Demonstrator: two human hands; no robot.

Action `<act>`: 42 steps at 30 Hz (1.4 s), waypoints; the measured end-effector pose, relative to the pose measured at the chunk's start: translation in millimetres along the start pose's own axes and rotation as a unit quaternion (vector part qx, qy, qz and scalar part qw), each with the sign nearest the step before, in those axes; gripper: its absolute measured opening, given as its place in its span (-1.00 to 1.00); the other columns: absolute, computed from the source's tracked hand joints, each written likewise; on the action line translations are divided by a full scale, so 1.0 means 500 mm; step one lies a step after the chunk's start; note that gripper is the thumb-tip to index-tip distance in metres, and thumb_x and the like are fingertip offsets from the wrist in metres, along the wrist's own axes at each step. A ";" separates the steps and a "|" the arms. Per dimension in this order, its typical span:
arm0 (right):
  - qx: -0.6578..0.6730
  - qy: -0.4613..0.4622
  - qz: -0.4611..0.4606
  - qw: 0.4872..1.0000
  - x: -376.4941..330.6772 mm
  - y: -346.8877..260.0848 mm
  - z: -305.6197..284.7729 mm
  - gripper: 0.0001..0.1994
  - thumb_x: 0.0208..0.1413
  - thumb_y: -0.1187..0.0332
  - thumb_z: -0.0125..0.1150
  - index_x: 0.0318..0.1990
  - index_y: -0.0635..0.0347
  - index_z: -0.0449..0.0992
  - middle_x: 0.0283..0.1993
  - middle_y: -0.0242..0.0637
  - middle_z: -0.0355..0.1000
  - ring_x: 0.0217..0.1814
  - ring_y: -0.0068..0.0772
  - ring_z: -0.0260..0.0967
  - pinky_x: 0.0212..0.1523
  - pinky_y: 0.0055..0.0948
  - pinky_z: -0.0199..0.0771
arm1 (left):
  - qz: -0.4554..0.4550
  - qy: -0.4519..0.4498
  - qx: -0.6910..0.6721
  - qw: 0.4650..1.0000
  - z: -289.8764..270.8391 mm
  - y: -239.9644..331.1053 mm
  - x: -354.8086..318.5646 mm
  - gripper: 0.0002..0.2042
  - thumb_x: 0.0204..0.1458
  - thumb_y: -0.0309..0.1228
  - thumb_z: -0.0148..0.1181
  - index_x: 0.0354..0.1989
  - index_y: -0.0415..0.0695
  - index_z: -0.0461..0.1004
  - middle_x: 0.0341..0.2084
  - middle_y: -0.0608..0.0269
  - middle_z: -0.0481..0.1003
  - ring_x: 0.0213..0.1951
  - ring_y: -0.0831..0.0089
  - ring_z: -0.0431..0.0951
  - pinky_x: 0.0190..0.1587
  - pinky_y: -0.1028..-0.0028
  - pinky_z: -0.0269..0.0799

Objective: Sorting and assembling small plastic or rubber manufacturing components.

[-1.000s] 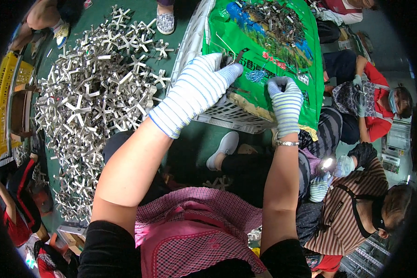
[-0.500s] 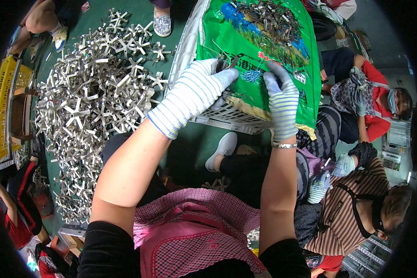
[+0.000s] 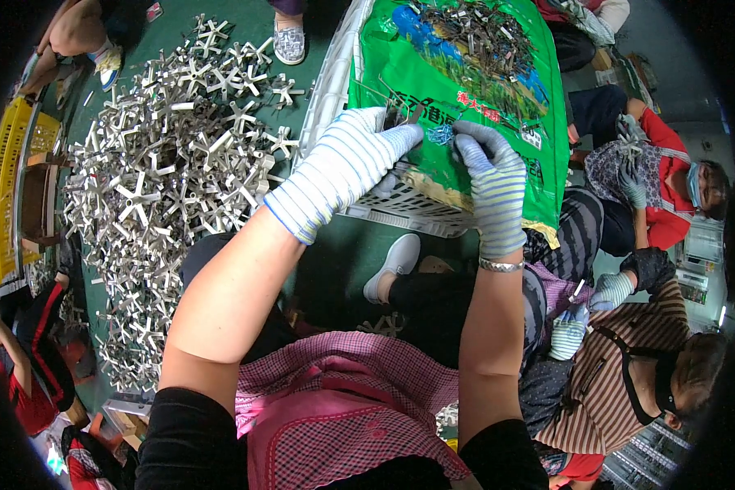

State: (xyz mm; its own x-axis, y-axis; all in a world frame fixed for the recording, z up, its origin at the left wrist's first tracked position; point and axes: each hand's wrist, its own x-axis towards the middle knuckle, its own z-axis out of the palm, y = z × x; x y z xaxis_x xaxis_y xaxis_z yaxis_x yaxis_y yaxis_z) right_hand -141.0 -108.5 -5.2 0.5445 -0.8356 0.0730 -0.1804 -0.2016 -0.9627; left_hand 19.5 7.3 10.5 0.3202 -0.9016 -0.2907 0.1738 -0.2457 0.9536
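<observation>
Dark slender pieces (image 3: 394,120) sit, in the head view, in your gloved left hand (image 3: 343,163) at the near end of the green bag (image 3: 433,174); your thumb and fingers look clamped on them, though the glove hides most of the grip. Your gloved right hand (image 3: 498,184) bends its thumb and forefinger beside a small blue cluster (image 3: 441,135); I cannot tell whether they pinch anything. Beneath the bag is a white crate (image 3: 328,94); pale star-shaped parts (image 3: 139,200) lie heaped to your left.
</observation>
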 end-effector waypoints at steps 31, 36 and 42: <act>0.218 0.035 0.017 0.975 -0.013 -0.048 0.070 -0.62 -0.08 0.56 0.31 -0.07 0.28 0.35 -0.27 -0.29 0.41 -0.24 -0.52 0.37 -0.15 -0.56 0.41 | 0.085 0.023 0.137 0.987 0.032 -0.021 0.003 -0.68 0.03 -0.19 0.12 -0.29 -0.24 0.47 -0.47 -0.07 0.51 -0.39 0.04 0.52 -0.33 0.26 0.40; 0.225 0.030 0.031 0.973 -0.014 -0.045 0.070 -0.63 -0.08 0.56 0.31 -0.08 0.27 0.36 -0.27 -0.30 0.41 -0.24 -0.55 0.36 -0.16 -0.57 0.41 | 0.133 0.039 0.144 0.980 0.030 -0.035 0.006 -0.68 0.03 -0.17 0.12 -0.32 -0.25 0.47 -0.49 -0.08 0.50 -0.39 0.05 0.52 -0.33 0.26 0.39; 0.228 0.031 0.026 0.973 -0.016 -0.042 0.068 -0.67 -0.08 0.57 0.30 -0.11 0.27 0.39 -0.28 -0.34 0.42 -0.22 -0.58 0.36 -0.14 -0.59 0.40 | 0.093 0.043 0.192 0.976 0.034 -0.029 0.000 -0.67 0.03 -0.16 0.12 -0.39 -0.26 0.46 -0.51 -0.08 0.49 -0.40 0.04 0.52 -0.35 0.24 0.38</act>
State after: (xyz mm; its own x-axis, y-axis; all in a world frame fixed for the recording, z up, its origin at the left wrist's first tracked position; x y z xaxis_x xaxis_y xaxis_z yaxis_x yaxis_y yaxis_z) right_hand -113.7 -80.3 5.4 0.4914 -0.8706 0.0233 0.1840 0.0776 -0.9799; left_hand 1.0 4.7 -2.2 0.3923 -0.9143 -0.1005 -0.2501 -0.2112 0.9449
